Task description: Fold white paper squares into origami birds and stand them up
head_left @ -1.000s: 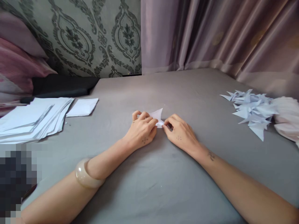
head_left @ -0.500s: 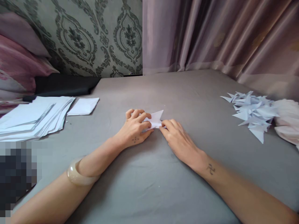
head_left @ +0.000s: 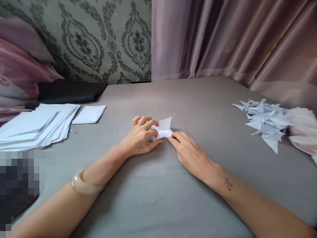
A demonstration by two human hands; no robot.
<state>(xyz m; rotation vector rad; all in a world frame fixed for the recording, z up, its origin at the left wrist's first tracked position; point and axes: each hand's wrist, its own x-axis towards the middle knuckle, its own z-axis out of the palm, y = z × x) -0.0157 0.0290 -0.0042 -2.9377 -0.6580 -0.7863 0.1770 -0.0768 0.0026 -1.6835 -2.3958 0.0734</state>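
Note:
A small white folded paper (head_left: 164,125) lies on the grey sheet between my hands, one pointed flap sticking up at its far right. My left hand (head_left: 142,135) presses on its left side with bent fingers, and the thumb lies along the near edge. At the near right corner, the thumb and fingers of my right hand (head_left: 190,152) are closed on the paper. Part of the paper is hidden under my left fingers.
Stacked white sheets (head_left: 44,127) lie at the left beside a smaller paper pile (head_left: 89,114). Several pointed folded papers (head_left: 268,120) are heaped at the right, against a pale cloth (head_left: 300,127). A black cloth (head_left: 71,92) lies at the back left, and a curtain (head_left: 198,39) hangs behind.
My right hand has shifted slightly nearer to me at the paper's corner. More of the paper's near folded strip shows between my hands. My left hand has moved slightly left.

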